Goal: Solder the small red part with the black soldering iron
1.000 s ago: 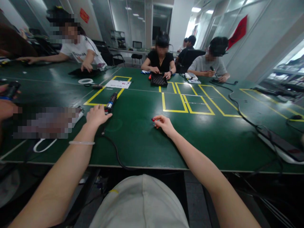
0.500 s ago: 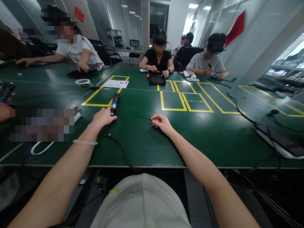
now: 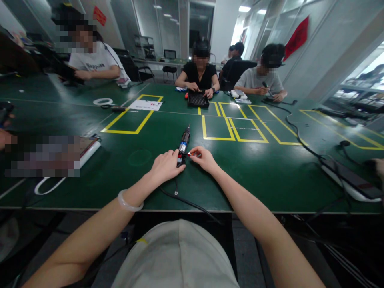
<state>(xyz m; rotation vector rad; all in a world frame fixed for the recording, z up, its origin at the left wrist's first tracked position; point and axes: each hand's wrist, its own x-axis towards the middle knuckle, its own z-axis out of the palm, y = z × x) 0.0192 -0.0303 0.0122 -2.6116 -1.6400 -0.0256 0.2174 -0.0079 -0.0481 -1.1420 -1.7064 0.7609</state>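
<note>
Head view, gripping the screwdriver (image 3: pixel 183 145) in the left hand (image 3: pixel 165 167) near the table's (image 3: pixel 270 180) front edge, tip toward the far edge, pinching a small red part (image 3: pixel 189 155) just beside it, right hand (image 3: pixel 205 160).

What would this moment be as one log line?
left hand: holds dark tool | right hand: pinches small red piece beside it | surface: green table
</note>
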